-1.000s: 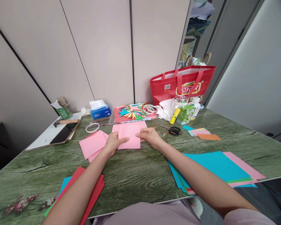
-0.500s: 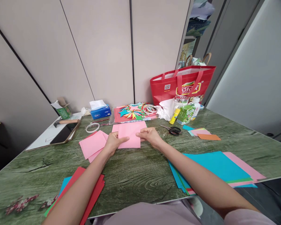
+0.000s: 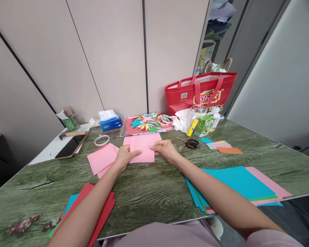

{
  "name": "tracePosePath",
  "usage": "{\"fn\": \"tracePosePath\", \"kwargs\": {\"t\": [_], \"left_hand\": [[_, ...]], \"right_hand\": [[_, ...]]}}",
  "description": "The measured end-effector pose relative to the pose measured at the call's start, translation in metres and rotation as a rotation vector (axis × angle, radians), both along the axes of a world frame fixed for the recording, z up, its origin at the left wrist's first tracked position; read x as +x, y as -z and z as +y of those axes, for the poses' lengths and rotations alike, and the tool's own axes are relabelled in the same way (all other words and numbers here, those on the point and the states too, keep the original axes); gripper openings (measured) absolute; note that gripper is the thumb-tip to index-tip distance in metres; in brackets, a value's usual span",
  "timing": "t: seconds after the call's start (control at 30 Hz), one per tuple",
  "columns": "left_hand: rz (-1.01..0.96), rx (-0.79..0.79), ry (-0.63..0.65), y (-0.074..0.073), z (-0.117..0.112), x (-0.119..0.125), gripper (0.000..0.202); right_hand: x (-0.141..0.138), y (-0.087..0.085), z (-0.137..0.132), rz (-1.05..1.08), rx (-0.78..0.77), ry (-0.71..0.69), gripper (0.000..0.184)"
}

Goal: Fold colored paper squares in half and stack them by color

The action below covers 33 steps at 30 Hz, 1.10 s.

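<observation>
Between my hands is a square of pink paper (image 3: 144,149), held a little above the table. My left hand (image 3: 125,156) pinches its left side, thumb lying on the face. The thumb and fingers of my right hand (image 3: 166,149) grip its right edge. Directly behind it, partly covered, lies more pink paper (image 3: 126,140). A loose stack of pink squares (image 3: 101,159) sits left of my left hand, with a bit of red showing under it. Black-handled scissors (image 3: 191,143) rest to the right of my right hand.
Coloured sheets lie at front right, blue on top (image 3: 237,183), and red sheets (image 3: 104,209) lie under my left forearm. Behind are a tissue box (image 3: 110,123), folded paper stars (image 3: 146,122), a glue stick (image 3: 192,127) and a red bag (image 3: 180,99). A phone (image 3: 70,146) lies left.
</observation>
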<state>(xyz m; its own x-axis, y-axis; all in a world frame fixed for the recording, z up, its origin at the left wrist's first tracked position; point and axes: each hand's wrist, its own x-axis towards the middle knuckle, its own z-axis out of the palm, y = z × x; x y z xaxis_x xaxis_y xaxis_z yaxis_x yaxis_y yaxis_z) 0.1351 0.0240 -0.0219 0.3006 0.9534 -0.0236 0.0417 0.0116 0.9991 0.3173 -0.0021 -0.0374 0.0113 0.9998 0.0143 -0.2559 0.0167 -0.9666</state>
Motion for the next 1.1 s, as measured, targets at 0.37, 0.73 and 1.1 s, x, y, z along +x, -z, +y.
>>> {"fn": "tracePosePath", "kwargs": {"t": [0.37, 0.73, 1.1], "left_hand": [[-0.019, -0.023, 0.006, 0.0000, 0.0001, -0.0002, 0.042], [-0.089, -0.105, 0.048, 0.0018, 0.0014, -0.0010, 0.044], [-0.083, -0.129, 0.036, -0.0069, 0.0031, -0.0058, 0.030]], "right_hand": [[-0.0001, 0.0013, 0.0011, 0.017, 0.000, -0.001, 0.028], [-0.0003, 0.0002, 0.0007, -0.004, -0.012, 0.006, 0.030], [0.0016, 0.0016, 0.0043, -0.015, 0.036, 0.091, 0.035]]}}
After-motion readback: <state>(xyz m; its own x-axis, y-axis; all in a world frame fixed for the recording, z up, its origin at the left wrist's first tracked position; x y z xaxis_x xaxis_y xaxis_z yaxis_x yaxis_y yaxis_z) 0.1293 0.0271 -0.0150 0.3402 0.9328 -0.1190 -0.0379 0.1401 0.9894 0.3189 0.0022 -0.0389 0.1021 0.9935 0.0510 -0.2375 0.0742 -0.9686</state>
